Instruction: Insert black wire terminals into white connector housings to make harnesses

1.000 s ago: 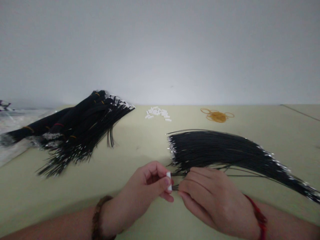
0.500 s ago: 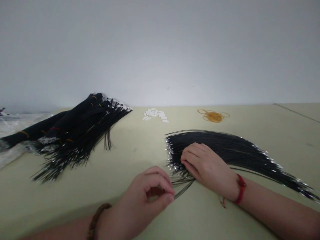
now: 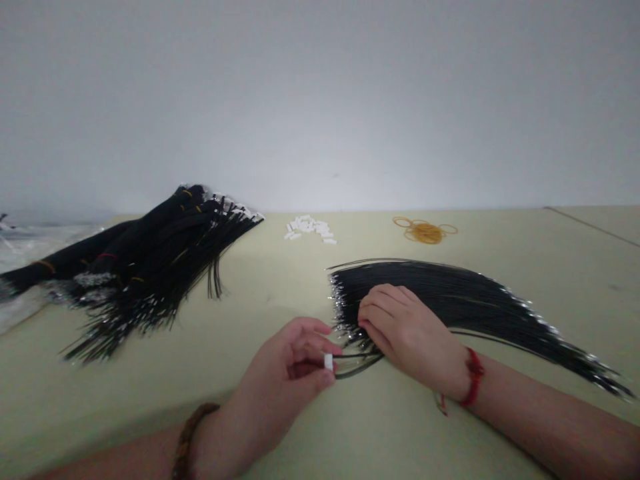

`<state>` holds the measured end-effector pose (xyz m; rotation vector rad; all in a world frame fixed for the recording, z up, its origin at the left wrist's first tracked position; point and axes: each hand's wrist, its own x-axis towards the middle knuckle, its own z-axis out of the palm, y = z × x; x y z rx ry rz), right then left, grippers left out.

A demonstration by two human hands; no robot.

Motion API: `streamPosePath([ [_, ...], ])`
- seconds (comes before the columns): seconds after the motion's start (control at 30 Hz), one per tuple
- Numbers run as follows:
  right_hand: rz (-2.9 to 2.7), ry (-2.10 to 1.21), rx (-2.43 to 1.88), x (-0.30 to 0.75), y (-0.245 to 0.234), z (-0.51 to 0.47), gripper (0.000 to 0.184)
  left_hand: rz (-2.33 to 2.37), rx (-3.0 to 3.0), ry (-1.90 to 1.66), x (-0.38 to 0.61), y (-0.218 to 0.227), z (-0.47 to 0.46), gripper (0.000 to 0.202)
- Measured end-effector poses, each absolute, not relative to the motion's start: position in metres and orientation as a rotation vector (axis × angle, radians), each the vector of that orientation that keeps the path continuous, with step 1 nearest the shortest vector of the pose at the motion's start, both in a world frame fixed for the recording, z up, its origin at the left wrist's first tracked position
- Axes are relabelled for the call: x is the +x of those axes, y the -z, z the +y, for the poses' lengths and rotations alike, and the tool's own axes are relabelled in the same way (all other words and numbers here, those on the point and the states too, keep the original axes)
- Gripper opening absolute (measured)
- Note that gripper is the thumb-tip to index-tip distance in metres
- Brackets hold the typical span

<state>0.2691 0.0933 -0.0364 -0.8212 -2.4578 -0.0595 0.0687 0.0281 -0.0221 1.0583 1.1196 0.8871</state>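
Observation:
My left hand [image 3: 293, 373] pinches a small white connector [image 3: 329, 361] between thumb and fingers, with thin black wires trailing from it to the right. My right hand [image 3: 405, 330] rests with curled fingers on the near left end of a fanned bundle of loose black wires [image 3: 450, 300] with silvery tips. Whether those fingers grip a wire is hidden. A brown bead bracelet is on my left wrist, a red cord on my right.
A big heap of banded black wire bundles [image 3: 145, 267] lies at the left on the pale green table [image 3: 260, 313]. A small pile of white connectors [image 3: 310, 228] and yellow rubber bands [image 3: 425, 231] sit at the back near the wall. Clear plastic lies at the far left.
My right hand left the connector and moved up onto the loose wire bundle. My left hand stayed low, and the white connector shows again between its fingers.

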Motion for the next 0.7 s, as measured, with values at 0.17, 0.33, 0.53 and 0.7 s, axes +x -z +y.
streamPosePath([
  [0.17, -2.369, -0.010, -0.758, 0.265, 0.026, 0.079, 0.023, 1.101, 1.020, -0.929, 0.069, 0.023, 0.029, 0.035],
  [0.33, -2.389, -0.159, -0.780, 0.258, 0.020, 0.054, 0.022, 1.107, 0.933, -0.979, 0.071, 0.026, 0.031, 0.046],
  [0.53, -2.416, -0.196, -0.782, 0.258, 0.026, 0.052, 0.028, 1.100, 0.912, -0.968, 0.071, 0.028, 0.031, 0.043],
  [0.7, -2.428, -0.172, -0.774, 0.259, 0.028, 0.052, 0.032, 1.100, 0.923, -0.945, 0.071, 0.028, 0.030, 0.041],
])
